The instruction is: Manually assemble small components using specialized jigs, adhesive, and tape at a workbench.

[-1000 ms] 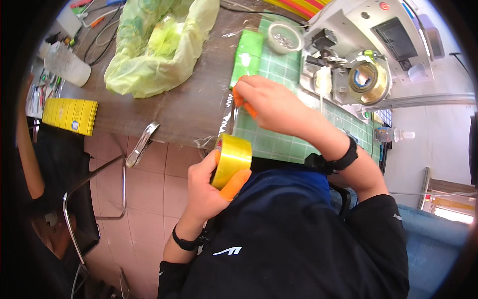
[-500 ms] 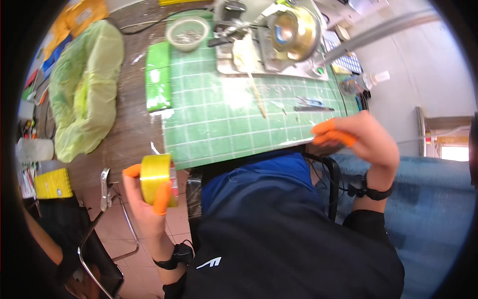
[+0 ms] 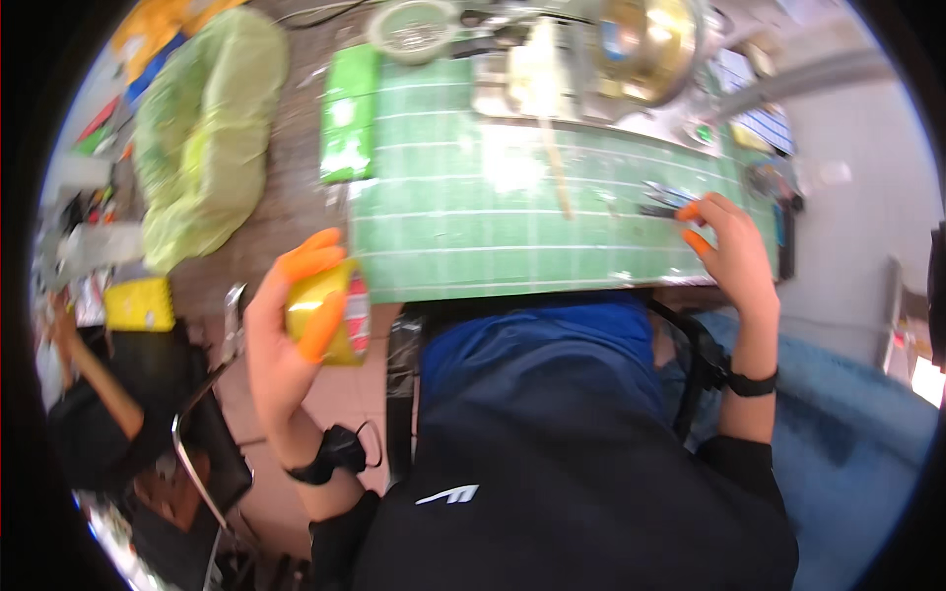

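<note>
My left hand (image 3: 276, 330), with orange finger covers, grips a wide roll of yellow tape (image 3: 333, 335) off the table's front left edge. My right hand (image 3: 734, 241) is over the right side of the green cutting mat (image 3: 463, 236). Its orange-covered thumb and forefinger are apart, with nothing visible between them. Just left of those fingertips lies a dark slim tool (image 3: 655, 211), and beside it a small blue-and-silver tool (image 3: 668, 193). Blur hides whether the fingertips touch either one.
A green packet (image 3: 350, 113) lies on the mat's left edge. Behind it stands a white bowl (image 3: 414, 49) of small metal pieces. A machine with a brass-coloured wheel (image 3: 641, 49) is at the back. Crumpled pale-green plastic (image 3: 241, 98) covers the left. Another person's arm (image 3: 103, 384) shows at far left.
My right hand has moved from the mat's front edge onto the mat by the small tools, and its thumb and forefinger have spread. The left hand keeps the tape roll, now turned slightly.
</note>
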A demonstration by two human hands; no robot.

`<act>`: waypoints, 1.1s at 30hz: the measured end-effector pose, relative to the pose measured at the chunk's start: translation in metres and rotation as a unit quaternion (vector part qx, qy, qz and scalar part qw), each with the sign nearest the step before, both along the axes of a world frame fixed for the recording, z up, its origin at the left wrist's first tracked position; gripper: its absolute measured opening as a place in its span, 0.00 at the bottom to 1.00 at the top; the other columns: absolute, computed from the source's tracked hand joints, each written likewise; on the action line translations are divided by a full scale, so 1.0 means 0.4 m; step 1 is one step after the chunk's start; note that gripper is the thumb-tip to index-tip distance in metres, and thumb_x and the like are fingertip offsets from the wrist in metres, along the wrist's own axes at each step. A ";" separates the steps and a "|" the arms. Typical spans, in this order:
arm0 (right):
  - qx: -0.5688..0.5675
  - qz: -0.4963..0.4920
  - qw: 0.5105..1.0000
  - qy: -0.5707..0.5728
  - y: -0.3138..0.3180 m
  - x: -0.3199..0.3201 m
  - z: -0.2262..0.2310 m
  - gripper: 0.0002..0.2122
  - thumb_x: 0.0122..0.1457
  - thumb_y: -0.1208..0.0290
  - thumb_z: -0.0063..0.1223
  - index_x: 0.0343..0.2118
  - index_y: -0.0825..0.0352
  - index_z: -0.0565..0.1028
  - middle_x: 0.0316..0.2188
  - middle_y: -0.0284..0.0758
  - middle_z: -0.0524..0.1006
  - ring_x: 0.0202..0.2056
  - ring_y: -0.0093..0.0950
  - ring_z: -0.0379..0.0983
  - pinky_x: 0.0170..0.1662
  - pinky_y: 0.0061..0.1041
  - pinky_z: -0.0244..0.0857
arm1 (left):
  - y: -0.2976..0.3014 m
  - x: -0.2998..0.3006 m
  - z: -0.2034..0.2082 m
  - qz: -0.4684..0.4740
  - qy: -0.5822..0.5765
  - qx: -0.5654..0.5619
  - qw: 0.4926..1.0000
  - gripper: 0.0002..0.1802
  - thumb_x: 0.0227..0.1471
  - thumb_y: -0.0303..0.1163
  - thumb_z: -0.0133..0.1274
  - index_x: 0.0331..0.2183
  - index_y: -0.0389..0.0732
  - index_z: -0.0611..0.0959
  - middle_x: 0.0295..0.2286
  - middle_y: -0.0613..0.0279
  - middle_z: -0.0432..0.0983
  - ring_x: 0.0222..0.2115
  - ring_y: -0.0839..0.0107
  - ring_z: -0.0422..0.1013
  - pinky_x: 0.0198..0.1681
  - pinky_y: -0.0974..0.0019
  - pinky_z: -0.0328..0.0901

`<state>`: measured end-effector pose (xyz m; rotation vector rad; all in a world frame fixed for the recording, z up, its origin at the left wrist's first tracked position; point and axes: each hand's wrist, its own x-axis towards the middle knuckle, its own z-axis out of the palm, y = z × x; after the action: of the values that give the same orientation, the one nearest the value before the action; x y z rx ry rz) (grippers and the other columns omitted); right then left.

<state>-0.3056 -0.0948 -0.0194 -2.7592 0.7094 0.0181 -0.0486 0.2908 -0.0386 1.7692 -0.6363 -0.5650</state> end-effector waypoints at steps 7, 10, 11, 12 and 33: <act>0.045 -0.002 0.999 0.026 -0.026 0.019 -0.010 0.12 0.48 0.87 0.61 0.36 0.70 0.76 0.34 0.40 0.76 0.34 0.35 0.75 0.37 0.32 0.68 | -0.037 0.045 -0.006 -0.077 -0.101 0.035 0.991 0.20 0.51 0.29 0.63 0.46 0.34 0.80 0.52 0.44 0.76 0.51 0.59 0.74 0.53 0.62 0.66; 0.046 -0.022 0.999 0.003 -0.009 0.040 0.006 0.13 0.48 0.87 0.62 0.38 0.70 0.77 0.32 0.39 0.76 0.31 0.34 0.73 0.34 0.32 0.66 | -0.024 0.052 0.006 -0.092 -0.071 0.052 0.992 0.20 0.53 0.30 0.60 0.48 0.34 0.79 0.57 0.43 0.71 0.55 0.61 0.71 0.56 0.61 0.63; 0.046 -0.016 0.999 0.004 -0.015 0.042 0.002 0.13 0.48 0.87 0.62 0.38 0.70 0.77 0.32 0.39 0.76 0.31 0.34 0.73 0.34 0.32 0.66 | -0.020 0.054 0.009 -0.102 -0.017 0.067 0.992 0.21 0.55 0.30 0.57 0.50 0.33 0.78 0.62 0.43 0.66 0.58 0.64 0.67 0.60 0.61 0.60; 0.043 -0.007 0.999 0.015 -0.018 0.041 -0.004 0.13 0.48 0.87 0.62 0.37 0.70 0.76 0.32 0.39 0.76 0.32 0.34 0.74 0.35 0.32 0.66 | -0.017 0.057 0.011 -0.097 -0.014 0.066 0.993 0.21 0.55 0.30 0.57 0.50 0.33 0.78 0.62 0.43 0.66 0.58 0.64 0.67 0.60 0.61 0.60; 0.180 0.111 0.975 -0.073 0.162 0.170 0.178 0.09 0.49 0.90 0.59 0.33 0.72 0.76 0.36 0.42 0.77 0.32 0.34 0.74 0.37 0.29 0.68 | -0.037 0.035 0.036 -0.124 -0.069 0.086 0.986 0.22 0.47 0.31 0.66 0.43 0.34 0.78 0.50 0.45 0.73 0.54 0.49 0.71 0.53 0.59 0.65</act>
<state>-0.2376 -0.0302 0.0517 -2.4441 0.3176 -0.0077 -0.0347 0.2760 -0.0240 1.9160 -0.9368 -0.6891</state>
